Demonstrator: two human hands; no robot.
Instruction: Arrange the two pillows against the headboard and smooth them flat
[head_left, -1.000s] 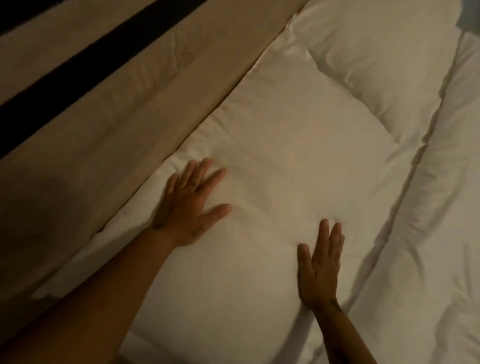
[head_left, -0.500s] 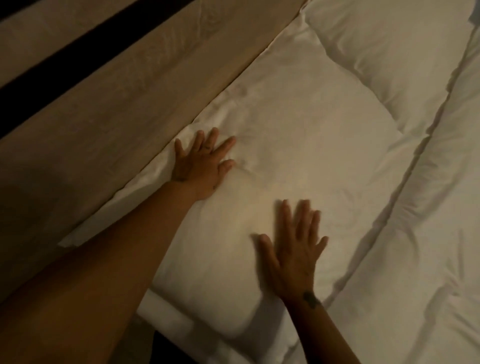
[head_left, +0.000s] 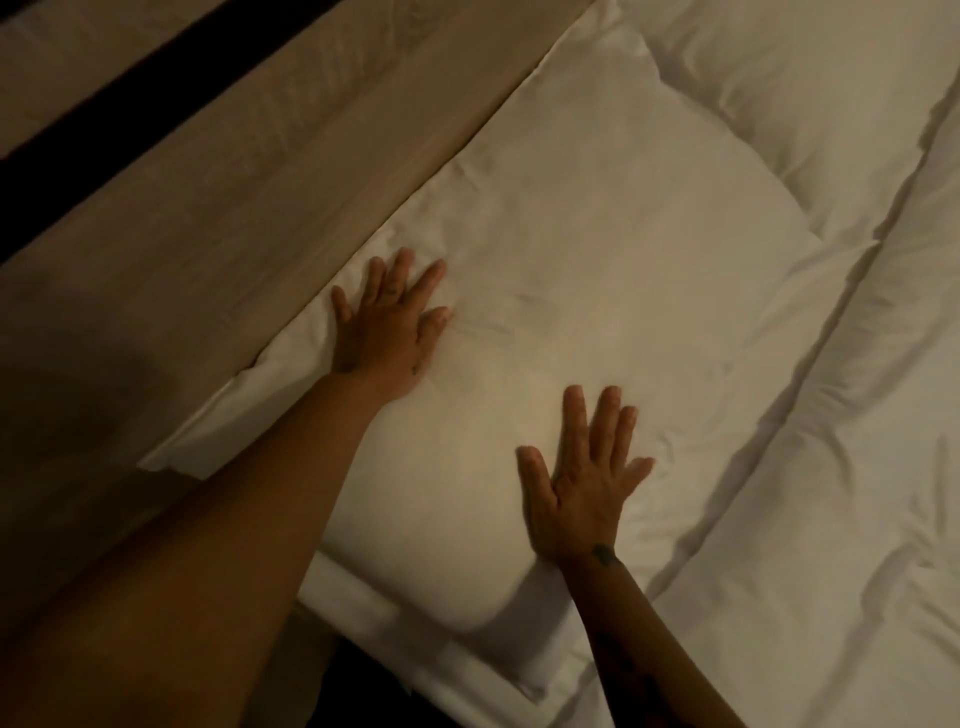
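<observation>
A white pillow lies flat on the bed with its long edge against the beige headboard. My left hand presses palm-down on the pillow's near-left part, close to the headboard, fingers spread. My right hand lies flat on the pillow's near end, fingers apart, holding nothing. A second white pillow sits beyond the first at the top right, also along the headboard, and overlaps the first pillow's far corner.
A white duvet with soft folds covers the bed to the right of the pillows. The mattress edge shows below the near pillow. A dark stripe runs across the wall panel above the headboard.
Both hands slid over the near pillow: the left moved up toward the headboard edge, the right shifted left and spread its fingers. The view moved a little closer.
</observation>
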